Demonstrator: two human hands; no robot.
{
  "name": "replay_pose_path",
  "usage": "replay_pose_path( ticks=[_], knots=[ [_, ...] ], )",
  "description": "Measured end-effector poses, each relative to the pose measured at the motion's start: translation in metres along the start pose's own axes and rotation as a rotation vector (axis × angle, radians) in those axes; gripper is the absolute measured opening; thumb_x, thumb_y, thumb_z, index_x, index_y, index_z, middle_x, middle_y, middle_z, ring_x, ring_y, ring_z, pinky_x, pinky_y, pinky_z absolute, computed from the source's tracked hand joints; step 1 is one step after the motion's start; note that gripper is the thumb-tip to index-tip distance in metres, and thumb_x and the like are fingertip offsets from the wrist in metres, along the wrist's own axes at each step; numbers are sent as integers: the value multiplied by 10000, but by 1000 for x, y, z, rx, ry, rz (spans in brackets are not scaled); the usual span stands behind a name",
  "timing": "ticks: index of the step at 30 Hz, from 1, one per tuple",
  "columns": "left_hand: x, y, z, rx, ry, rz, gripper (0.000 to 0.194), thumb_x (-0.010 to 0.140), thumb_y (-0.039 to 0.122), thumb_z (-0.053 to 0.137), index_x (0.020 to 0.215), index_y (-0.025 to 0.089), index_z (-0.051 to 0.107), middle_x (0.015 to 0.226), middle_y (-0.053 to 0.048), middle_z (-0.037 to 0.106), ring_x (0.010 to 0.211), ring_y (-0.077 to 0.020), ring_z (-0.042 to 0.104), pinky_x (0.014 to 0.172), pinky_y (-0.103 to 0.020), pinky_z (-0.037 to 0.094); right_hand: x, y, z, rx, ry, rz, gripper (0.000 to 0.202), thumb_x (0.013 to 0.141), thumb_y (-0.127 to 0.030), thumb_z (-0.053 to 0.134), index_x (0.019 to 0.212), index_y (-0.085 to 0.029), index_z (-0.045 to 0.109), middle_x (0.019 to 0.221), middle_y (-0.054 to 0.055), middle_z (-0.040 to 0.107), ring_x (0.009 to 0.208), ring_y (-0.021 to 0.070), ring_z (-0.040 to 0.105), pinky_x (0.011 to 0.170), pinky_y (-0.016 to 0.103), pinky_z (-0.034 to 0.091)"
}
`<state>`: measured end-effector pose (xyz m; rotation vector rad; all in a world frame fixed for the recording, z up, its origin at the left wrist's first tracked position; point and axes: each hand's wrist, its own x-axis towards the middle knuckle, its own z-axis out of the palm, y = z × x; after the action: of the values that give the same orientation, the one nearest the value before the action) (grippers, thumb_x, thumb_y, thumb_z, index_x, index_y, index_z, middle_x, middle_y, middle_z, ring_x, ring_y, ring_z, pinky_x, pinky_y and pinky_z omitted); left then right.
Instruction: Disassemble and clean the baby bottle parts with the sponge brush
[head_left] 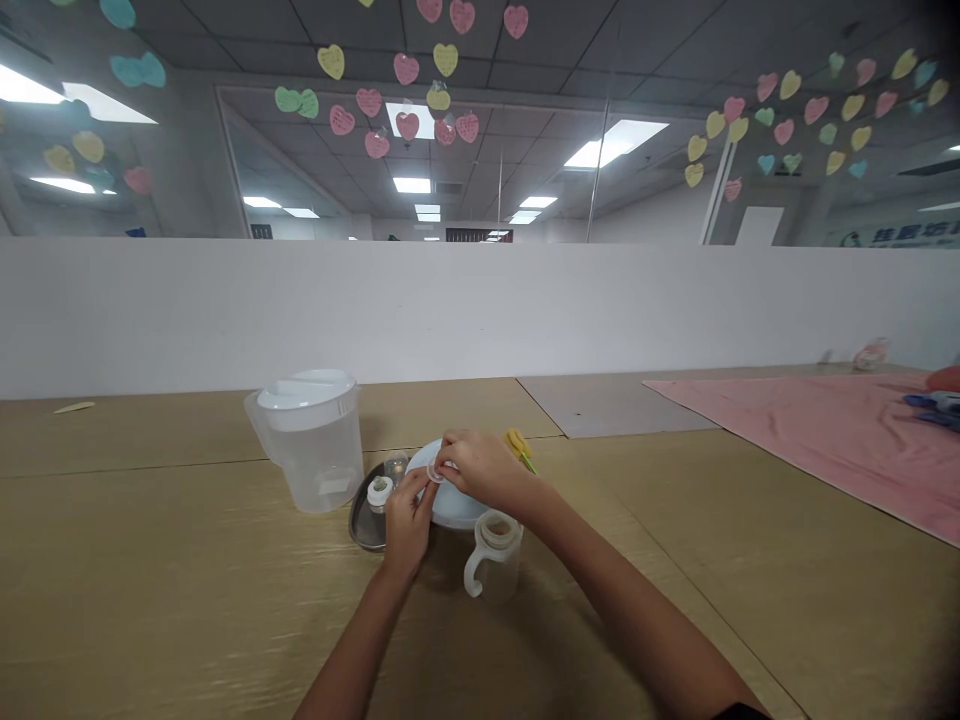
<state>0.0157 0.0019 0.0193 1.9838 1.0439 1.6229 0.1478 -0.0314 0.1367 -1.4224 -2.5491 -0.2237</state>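
Both hands meet over a pale blue-white basin (459, 515). My left hand (407, 520) and my right hand (476, 465) pinch a small whitish translucent ring-shaped piece (434, 472) between their fingertips. Its exact kind is too small to make out. Just below my right wrist, a translucent bottle with a hooked handle (501, 560) stands upright and uncapped on the table. Left of the basin, a dark metal tray (365, 528) bears a white ring collar (380, 491) and a clear dome-shaped cap (396, 465). My left hand partly covers the tray's right side.
A translucent lidded pitcher (319, 450) stands left of the tray. Behind my right wrist lies a yellow-headed, green-stemmed object (517, 445). A pink cloth (825, 430) spreads over the table's right side, beside a grey mat (615, 405). A low white wall (450, 310) borders the back.
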Motion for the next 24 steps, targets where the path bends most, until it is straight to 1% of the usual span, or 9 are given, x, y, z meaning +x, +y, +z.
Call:
replay_pose_path(
  ticks=[5, 10, 13, 17, 21, 24],
  knots=[
    [0, -3, -1, 28, -10, 13, 305, 869, 383, 444, 903, 192, 680, 938, -50, 662, 851, -179, 582, 757, -280, 443, -1, 0, -1, -9, -2, -8, 221, 898, -213, 457, 907, -157, 670, 904, 74, 589, 801, 137, 548, 626, 227, 328],
    [0, -6, -3, 113, -55, 40, 328, 867, 382, 425, 806, 195, 688, 950, -60, 657, 863, -194, 588, 781, -311, 444, -2, -1, -4, 2, 55, -66, 188, 873, -159, 467, 851, -149, 654, 893, 54, 580, 775, 129, 526, 597, 236, 312],
    [-1, -8, -2, 137, -66, 53, 329, 867, 370, 424, 759, 193, 679, 933, -59, 653, 848, -191, 588, 777, -315, 445, -4, -4, -8, 25, 111, -76, 171, 871, -137, 456, 840, -137, 624, 901, 54, 577, 761, 127, 510, 597, 240, 315],
    [-1, -12, 0, 130, -63, 62, 305, 870, 351, 426, 809, 188, 676, 913, -58, 642, 833, -184, 582, 758, -305, 440, -5, -6, -14, 44, 198, -83, 163, 902, -158, 428, 839, -127, 575, 887, 65, 580, 778, 140, 505, 632, 250, 338],
    [0, -12, 1, 117, -44, 66, 295, 869, 337, 434, 776, 180, 666, 863, -48, 633, 787, -171, 570, 722, -285, 436, -5, -8, -14, 46, 297, -106, 142, 904, -168, 440, 821, -135, 550, 813, 53, 597, 752, 153, 509, 692, 274, 364],
    [0, -10, 0, 100, -15, 74, 307, 869, 331, 429, 730, 176, 655, 832, -47, 629, 754, -163, 558, 697, -273, 435, -5, -10, -12, 37, 397, -167, 129, 901, -165, 449, 817, -139, 545, 786, 51, 610, 759, 162, 524, 756, 298, 377]
  ],
)
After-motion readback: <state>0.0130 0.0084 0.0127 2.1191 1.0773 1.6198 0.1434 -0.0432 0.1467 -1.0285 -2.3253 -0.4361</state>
